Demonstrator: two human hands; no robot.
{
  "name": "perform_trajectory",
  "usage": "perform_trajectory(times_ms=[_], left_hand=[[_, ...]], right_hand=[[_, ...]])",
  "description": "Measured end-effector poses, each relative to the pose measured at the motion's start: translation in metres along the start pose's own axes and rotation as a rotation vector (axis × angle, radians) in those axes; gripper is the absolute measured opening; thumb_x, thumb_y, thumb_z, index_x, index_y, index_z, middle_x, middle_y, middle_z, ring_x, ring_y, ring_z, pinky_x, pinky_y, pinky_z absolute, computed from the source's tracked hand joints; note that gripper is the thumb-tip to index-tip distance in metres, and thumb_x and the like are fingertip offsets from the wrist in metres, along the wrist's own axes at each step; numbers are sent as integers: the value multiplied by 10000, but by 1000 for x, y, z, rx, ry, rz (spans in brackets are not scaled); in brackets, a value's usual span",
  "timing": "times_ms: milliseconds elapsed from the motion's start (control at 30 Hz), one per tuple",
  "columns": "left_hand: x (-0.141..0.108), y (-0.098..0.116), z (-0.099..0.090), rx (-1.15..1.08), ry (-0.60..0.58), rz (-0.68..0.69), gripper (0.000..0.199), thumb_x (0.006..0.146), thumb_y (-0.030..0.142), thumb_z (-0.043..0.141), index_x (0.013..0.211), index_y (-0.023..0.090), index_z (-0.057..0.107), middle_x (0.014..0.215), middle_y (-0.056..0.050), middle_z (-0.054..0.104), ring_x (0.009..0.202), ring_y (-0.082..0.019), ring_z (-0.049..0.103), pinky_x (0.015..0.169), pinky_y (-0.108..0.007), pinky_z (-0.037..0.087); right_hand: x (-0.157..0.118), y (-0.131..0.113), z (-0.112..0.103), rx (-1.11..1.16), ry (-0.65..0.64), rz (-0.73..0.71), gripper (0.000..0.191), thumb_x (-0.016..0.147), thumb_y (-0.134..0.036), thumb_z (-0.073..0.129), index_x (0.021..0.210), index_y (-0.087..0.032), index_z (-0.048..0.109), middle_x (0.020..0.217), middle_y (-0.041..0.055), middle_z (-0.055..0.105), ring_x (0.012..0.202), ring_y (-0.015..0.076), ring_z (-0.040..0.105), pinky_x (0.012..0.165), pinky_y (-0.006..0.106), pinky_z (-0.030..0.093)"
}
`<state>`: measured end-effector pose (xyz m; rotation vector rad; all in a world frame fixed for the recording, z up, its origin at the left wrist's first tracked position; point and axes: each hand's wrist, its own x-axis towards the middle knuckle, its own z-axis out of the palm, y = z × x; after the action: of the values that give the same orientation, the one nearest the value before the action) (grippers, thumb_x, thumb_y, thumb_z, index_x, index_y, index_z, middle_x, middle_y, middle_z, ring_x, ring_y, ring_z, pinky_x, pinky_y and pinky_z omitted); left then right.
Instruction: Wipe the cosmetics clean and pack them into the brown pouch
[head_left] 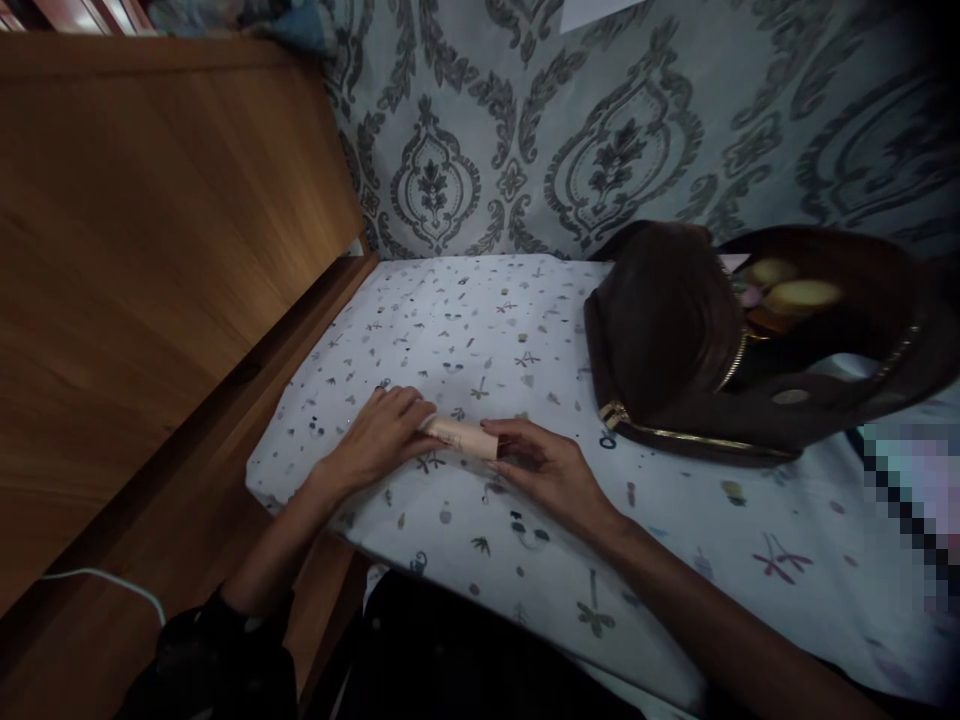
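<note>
A small pale peach tube or bottle (461,438) lies sideways just above the patterned white cloth (450,340), between both hands. My left hand (382,430) has its fingers closed round the tube's left end. At the right end, the thumb and fingers of my right hand (547,468) pinch the tube from either side. Faint lettering shows on its side, too small to read.
An open dark brown bag (675,350) with gold zips stands at the right, with yellowish and pink items (802,295) inside. Wooden furniture (165,200) rises on the left. Patterned wallpaper (517,130) covers the back. A pale cable (112,580) hangs at the lower left.
</note>
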<state>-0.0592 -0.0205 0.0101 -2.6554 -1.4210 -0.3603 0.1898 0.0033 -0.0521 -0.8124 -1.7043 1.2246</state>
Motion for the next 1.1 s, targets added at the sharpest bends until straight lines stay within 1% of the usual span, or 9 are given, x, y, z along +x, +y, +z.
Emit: perform_trajectory(times_ms=[200,367,500,633,800,867,933,1033,1100], left_hand=[[-32,-34,-4,-267,9,-161,325,976,400,509,1236,209,548,1062,-72,595,962,-201,598,820,-329,494],[-40,-30,-2,-343,55,-228,247,959,385,548,1128,212,598,965,-30,616,889,-179,619,789,-305,511],[-34,-3,4,-288,229,-232,176,958,336,556,1068,204,594,887,-17,612,816,-165,621,724,-278,521],[-20,40,16,-163,382,-208,169,939,223,562,1104,189,575,898,-42,601,816,-183,616,713,-288,531],[0,94,33,-89,467,-67,438,904,43,429,1326,151,478,1024,-124,590,953,-243,587,733,-344,558],[6,109,38,-150,466,10,557,880,1,405,1420,139,402,1126,-160,569,1060,-265,558,825,-393,560],[10,118,39,-231,417,78,588,885,33,450,1460,114,354,1209,-194,552,1146,-290,533,928,-450,531],[15,123,40,-288,331,136,603,913,159,517,1478,91,317,1283,-227,558,1213,-329,527,967,-494,504],[18,122,39,-287,289,152,604,924,217,520,1478,96,312,1333,-232,556,1255,-343,519,962,-503,498]], right_hand=[[-1,-6,2,42,9,58,322,749,-270,737,1064,-213,703,1123,91,719,908,214,711,893,412,595],[4,-7,1,238,115,156,378,677,-275,827,1029,-227,701,1095,61,718,953,209,695,924,403,570],[11,-5,0,555,273,297,449,605,-296,888,1006,-217,703,1049,37,727,991,180,676,976,352,533],[10,-10,9,878,235,400,307,668,-375,856,846,-175,707,926,36,741,941,171,687,999,332,511],[7,-22,17,1111,219,524,319,856,-460,683,1077,-236,630,977,40,748,885,193,710,814,351,578],[7,-27,15,1141,254,612,313,946,-502,527,1085,-238,622,989,48,750,888,191,717,810,350,577],[7,-32,10,1152,232,729,466,974,-572,398,1079,-192,646,960,72,750,838,184,718,802,331,573],[4,-36,6,1152,157,850,659,921,-690,380,1056,-122,688,876,89,744,726,174,701,729,295,568],[2,-37,5,1172,125,858,703,900,-720,387,1045,-107,699,856,93,743,725,182,703,713,292,567]])
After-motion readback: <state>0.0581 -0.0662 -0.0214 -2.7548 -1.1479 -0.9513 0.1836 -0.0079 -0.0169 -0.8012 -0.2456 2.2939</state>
